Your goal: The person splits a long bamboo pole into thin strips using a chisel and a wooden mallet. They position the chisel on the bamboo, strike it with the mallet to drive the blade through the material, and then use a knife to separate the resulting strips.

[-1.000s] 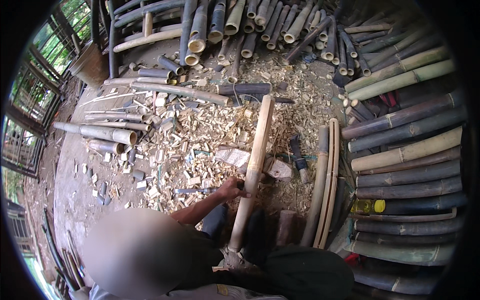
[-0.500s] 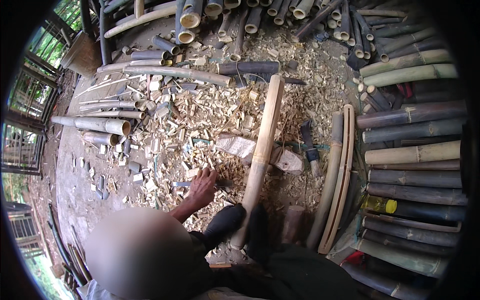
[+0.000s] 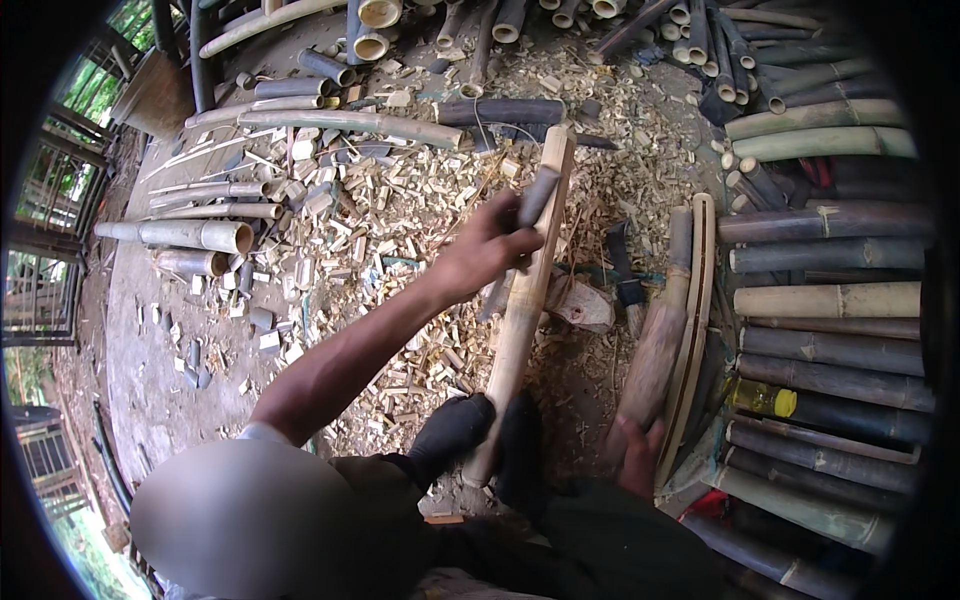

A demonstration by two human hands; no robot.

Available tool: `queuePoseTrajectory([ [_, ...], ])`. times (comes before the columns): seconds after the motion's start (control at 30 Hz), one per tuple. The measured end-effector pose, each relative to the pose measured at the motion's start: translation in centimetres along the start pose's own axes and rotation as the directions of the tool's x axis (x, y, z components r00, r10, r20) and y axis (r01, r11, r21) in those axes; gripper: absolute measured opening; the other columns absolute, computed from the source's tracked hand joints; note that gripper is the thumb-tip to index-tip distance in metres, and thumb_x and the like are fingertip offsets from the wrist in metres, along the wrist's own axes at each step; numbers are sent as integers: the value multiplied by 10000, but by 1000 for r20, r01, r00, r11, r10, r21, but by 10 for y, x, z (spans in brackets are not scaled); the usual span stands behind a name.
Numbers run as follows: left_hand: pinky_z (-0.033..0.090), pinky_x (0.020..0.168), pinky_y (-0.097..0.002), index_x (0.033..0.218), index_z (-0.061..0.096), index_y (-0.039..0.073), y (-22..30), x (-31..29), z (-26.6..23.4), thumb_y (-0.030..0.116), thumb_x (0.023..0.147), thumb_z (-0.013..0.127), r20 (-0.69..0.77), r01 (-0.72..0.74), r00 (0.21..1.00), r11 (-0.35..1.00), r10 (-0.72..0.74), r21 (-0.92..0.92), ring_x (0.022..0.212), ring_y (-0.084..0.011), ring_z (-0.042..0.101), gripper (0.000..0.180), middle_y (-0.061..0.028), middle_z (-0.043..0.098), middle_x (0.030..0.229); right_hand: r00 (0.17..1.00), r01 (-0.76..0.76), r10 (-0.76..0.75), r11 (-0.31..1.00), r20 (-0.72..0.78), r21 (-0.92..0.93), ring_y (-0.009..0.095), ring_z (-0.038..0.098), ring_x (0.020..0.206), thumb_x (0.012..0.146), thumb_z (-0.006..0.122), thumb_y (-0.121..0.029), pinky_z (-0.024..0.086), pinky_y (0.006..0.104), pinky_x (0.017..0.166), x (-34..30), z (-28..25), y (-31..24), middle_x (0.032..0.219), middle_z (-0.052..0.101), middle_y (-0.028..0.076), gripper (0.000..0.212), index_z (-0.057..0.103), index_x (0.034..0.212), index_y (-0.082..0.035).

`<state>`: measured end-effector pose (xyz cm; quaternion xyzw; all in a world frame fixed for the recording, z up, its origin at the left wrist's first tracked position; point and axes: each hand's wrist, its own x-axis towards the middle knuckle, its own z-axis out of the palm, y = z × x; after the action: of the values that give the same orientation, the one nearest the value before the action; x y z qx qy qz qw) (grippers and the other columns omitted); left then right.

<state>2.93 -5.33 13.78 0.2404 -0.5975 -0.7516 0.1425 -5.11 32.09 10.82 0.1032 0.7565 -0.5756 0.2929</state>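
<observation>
A pale split bamboo length slants up and away from me, its near end between my two dark-clad feet. Its middle rests over a rough wood block. My left hand is closed around a chisel, whose dark round handle lies over the bamboo's upper part. The blade shows only partly below the hand. At the right, my right hand grips the lower end of a thick brown wooden club, smeared by motion, beside a long split bamboo piece.
Wood chips cover the ground. Dark bamboo poles are stacked along the right, with a yellow-capped bottle among them. A dark-handled brush-like tool lies near the block. More bamboo lengths lie at left.
My left hand has lifted the chisel off the chips and brought it up and right to the bamboo. My right hand has come into view, and the club has risen from the ground.
</observation>
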Motion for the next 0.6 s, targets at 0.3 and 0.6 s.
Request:
queuePoseTrajectory([
  [0.3,431,545,-246,1064,677,10,6,80,69,257,931,725,378,107,922,993,-80,-51,606,-69,515,285,21,588,738,965,124,-152,983,216,138,208,627,929,847,741,-189,533,370,823,23,28,-49,1131,603,129,610,464,1344,32],
  [0.6,390,530,-229,863,707,45,0,77,84,293,893,692,479,166,856,981,-192,96,534,-41,446,250,37,541,631,960,201,-220,972,172,121,238,639,687,845,644,-187,552,374,611,32,13,-26,881,642,130,431,554,1218,10],
])
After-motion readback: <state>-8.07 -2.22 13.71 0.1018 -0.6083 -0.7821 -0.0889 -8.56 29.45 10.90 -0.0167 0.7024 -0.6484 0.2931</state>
